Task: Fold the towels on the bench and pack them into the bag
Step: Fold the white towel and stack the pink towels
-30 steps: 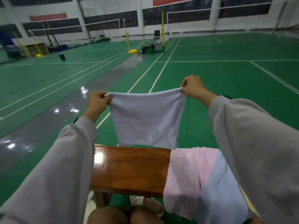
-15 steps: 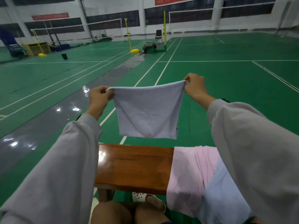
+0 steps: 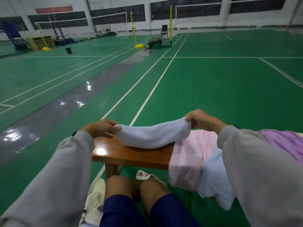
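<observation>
- Wooden bench (image 3: 131, 154) stands on the green court floor (image 3: 213, 89); its left half is bare and glossy.
- Pink towel (image 3: 188, 154) drapes over the bench's right part and hangs off the near edge. Pale blue towel (image 3: 213, 177) lies partly over it, also hanging down. Purple towel (image 3: 285, 143) lies further right, partly hidden by the right sleeve (image 3: 262, 177).
- Cream-coloured fabric (image 3: 96, 199), perhaps the bag, sits on the floor by the person's left knee; cannot tell for sure.
- Net posts and a folding chair (image 3: 164, 31) stand well away, far across the court.
- White towel (image 3: 152, 136) is stretched between both hands, its lower fold resting on the bench top, its right end touching the pink towel.
- Left hand (image 3: 100, 128): low over the bench's far edge, fingers pinched closed on the towel's left corner.
- Right hand (image 3: 201, 119): raised higher, knuckles up, fingers pinched closed on the right corner.
</observation>
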The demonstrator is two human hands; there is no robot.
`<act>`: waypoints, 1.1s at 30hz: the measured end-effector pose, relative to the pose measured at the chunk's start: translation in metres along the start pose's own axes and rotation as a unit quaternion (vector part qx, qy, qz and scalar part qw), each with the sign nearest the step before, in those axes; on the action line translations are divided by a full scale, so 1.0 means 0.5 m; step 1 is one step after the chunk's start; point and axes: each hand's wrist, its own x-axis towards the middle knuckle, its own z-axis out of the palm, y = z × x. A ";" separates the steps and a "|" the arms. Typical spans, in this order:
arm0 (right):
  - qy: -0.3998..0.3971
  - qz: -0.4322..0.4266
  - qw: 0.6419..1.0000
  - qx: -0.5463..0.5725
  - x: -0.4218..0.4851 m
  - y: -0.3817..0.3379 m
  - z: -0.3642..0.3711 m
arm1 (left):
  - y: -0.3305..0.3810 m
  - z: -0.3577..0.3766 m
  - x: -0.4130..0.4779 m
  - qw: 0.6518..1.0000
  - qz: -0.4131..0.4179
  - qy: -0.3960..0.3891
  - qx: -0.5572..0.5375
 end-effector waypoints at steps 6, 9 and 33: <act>-0.040 0.045 0.997 -0.056 -0.052 0.092 0.008 | -0.024 0.059 -0.031 0.994 -0.067 -0.075 0.034; -0.053 0.059 0.994 -0.077 -0.066 0.101 0.000 | -0.014 0.063 -0.036 0.995 -0.066 -0.062 0.041; 0.140 0.074 0.948 -0.277 0.200 0.175 0.068 | -0.109 0.126 0.225 0.974 -0.069 0.191 0.104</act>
